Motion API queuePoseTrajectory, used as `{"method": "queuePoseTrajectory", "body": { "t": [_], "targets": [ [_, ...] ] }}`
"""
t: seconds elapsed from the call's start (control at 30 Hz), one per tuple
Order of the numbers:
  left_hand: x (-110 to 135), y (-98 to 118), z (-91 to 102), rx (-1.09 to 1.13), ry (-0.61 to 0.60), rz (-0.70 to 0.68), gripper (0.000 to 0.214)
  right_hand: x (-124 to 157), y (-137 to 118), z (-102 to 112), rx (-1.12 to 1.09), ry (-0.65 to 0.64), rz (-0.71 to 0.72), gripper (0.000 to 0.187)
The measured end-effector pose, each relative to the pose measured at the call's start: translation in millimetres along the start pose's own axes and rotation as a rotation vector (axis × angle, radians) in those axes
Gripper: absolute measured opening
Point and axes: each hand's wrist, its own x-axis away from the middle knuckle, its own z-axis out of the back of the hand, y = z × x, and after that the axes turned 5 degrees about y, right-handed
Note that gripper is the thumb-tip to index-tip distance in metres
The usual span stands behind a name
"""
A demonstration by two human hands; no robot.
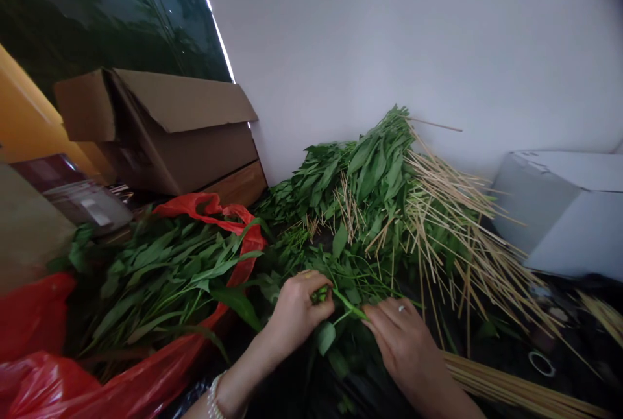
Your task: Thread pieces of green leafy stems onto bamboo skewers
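A green leafy stem runs between my two hands, just above a layer of loose leaves. My left hand pinches one end of it, with some short green bits showing between thumb and fingers. The other end sits in my right hand, whose fingers are closed and seen from the back. One round leaf hangs from the stem between the hands. Behind them lies a large pile of leafy sprigs on thin wooden sticks, leaves to the left, bare sticks fanning out to the right.
At left, a red plastic bag lies open around long green leaves. An open cardboard box stands behind it. A white box is at right. Bundled sticks lie front right, near a pale ring.
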Motion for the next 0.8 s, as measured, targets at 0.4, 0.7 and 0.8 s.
{"method": "queuePoseTrajectory", "body": {
  "t": [0.4,0.7,0.8],
  "targets": [
    [-21,-7,39.5,0.394,0.276,0.371,0.018,2,11,11,0.175,0.086,0.118,0.03],
    [-7,17,22.0,-0.213,-0.278,-0.357,0.022,2,8,6,0.222,0.097,0.167,0.032],
    [-7,14,21.8,-0.334,-0.362,-0.433,0.021,2,6,6,0.19,0.071,0.13,0.029]
  ]
}}
